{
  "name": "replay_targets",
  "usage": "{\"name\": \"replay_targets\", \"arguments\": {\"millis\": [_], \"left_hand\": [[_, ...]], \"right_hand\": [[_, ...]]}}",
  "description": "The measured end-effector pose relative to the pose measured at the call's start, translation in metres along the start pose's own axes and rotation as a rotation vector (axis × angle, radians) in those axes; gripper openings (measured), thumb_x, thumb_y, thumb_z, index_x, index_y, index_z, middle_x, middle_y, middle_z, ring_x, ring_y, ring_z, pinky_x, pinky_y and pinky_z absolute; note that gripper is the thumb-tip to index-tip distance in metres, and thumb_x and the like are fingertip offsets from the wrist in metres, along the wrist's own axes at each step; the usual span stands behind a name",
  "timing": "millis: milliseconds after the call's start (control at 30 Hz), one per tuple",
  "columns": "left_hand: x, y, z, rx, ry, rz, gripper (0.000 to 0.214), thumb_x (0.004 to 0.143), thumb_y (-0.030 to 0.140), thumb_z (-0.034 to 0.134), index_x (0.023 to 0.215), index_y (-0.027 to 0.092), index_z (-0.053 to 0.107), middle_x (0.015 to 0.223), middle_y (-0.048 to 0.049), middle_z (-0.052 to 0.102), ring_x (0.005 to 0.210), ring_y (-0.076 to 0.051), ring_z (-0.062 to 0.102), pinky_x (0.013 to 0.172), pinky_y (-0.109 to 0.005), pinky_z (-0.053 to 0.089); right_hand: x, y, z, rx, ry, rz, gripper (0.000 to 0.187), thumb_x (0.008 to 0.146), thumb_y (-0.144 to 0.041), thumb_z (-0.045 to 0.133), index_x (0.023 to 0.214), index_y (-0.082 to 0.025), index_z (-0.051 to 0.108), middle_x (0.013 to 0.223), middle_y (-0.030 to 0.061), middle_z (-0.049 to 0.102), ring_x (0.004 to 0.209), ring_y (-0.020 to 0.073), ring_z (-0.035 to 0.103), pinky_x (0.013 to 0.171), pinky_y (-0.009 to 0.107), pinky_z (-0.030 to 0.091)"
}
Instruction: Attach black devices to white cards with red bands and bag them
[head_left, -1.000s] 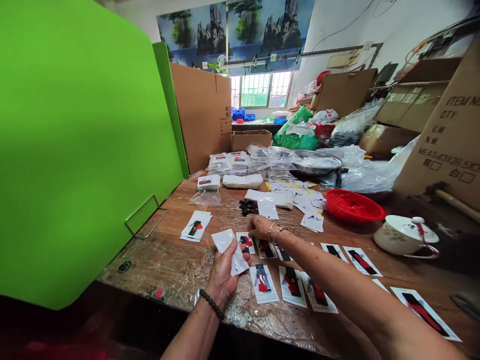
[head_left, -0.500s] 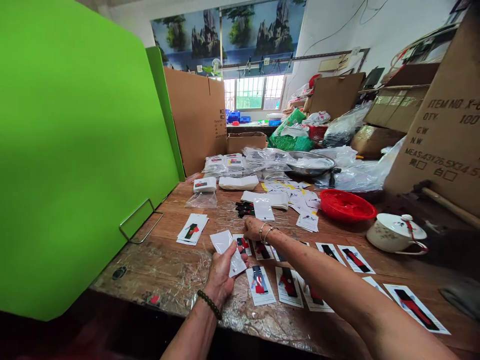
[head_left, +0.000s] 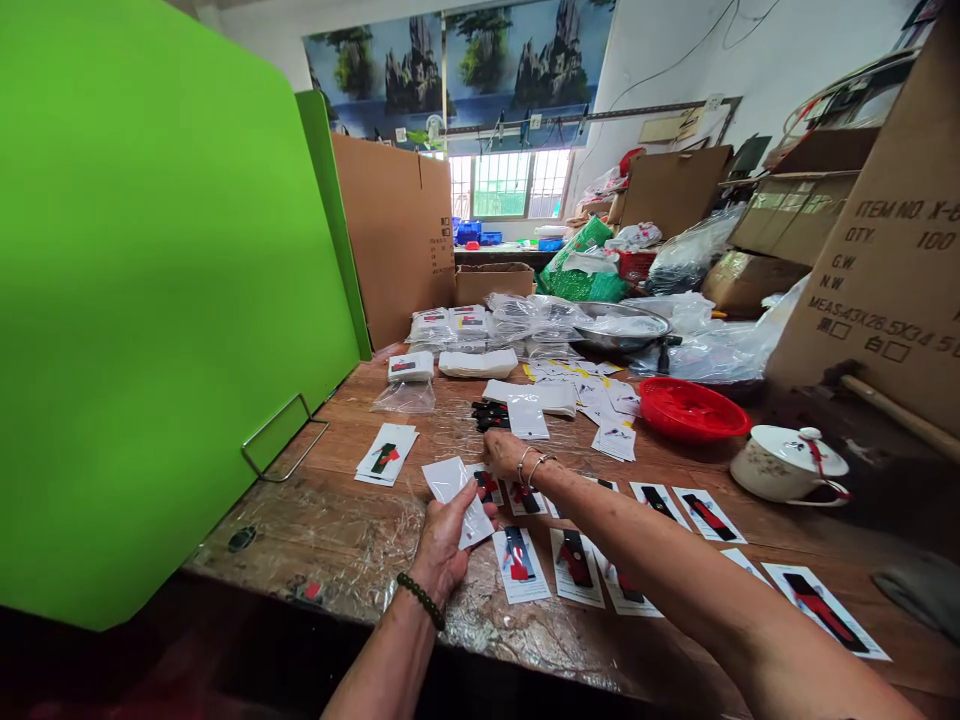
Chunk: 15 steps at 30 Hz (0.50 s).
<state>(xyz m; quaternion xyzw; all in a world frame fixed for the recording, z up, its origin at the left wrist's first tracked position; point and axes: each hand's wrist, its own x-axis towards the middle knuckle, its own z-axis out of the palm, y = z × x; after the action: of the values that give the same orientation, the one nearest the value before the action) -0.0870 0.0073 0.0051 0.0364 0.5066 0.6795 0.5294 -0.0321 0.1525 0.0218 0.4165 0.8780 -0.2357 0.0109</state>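
My left hand (head_left: pixel 450 530) is closed around a blank white card (head_left: pixel 452 482), shiny like a plastic sleeve, tilted above the table's front part. Reaching across the middle, my right hand (head_left: pixel 504 455) has its fingers curled downward, just in front of a small pile of black-and-red strips (head_left: pixel 489 415). What its fingertips grip, if anything, is hidden. Printed cards bearing black-and-red strips lie in rows under and beside my right forearm, such as one card (head_left: pixel 521 565) near my left hand. A small stack of similar cards (head_left: pixel 386 453) lies to the left.
A green panel (head_left: pixel 165 300) with a wire bracket (head_left: pixel 285 440) bounds the left. Behind lie bagged packs (head_left: pixel 450 325) and loose printed cards (head_left: pixel 615 400). At right stand a red bowl (head_left: pixel 694 410), a lidded cup (head_left: pixel 787 465) and a big carton (head_left: pixel 870 260).
My right hand has shifted slightly left and toward the black-and-red strips. My left hand keeps the white card in nearly the same place.
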Motion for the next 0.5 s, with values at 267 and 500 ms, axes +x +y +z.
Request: {"name": "replay_targets", "arguments": {"millis": [267,500], "left_hand": [[0.0,0.0,0.0,-0.025,0.006,0.002,0.009,0.076,0.015,0.072,0.079,0.01,0.065,0.066,-0.0042,0.07,0.048,-0.016,0.065,0.049,-0.029,0.056],[0.002,-0.005,-0.003,-0.006,-0.027,0.026,0.013,0.073,0.015,0.074,0.083,0.01,0.067,0.065,-0.0055,0.071,0.051,-0.016,0.066,0.051,-0.027,0.056]], "right_hand": [[0.007,-0.003,-0.002,0.18,-0.127,0.104,0.01,0.056,-0.014,0.076,0.059,-0.014,0.067,0.053,0.0036,0.066,0.047,0.0159,0.059,0.046,0.024,0.045],[0.012,0.002,0.0,0.378,-0.174,0.124,0.018,0.062,-0.023,0.083,0.067,-0.013,0.069,0.06,0.005,0.068,0.06,0.0199,0.064,0.053,0.026,0.049]]}}
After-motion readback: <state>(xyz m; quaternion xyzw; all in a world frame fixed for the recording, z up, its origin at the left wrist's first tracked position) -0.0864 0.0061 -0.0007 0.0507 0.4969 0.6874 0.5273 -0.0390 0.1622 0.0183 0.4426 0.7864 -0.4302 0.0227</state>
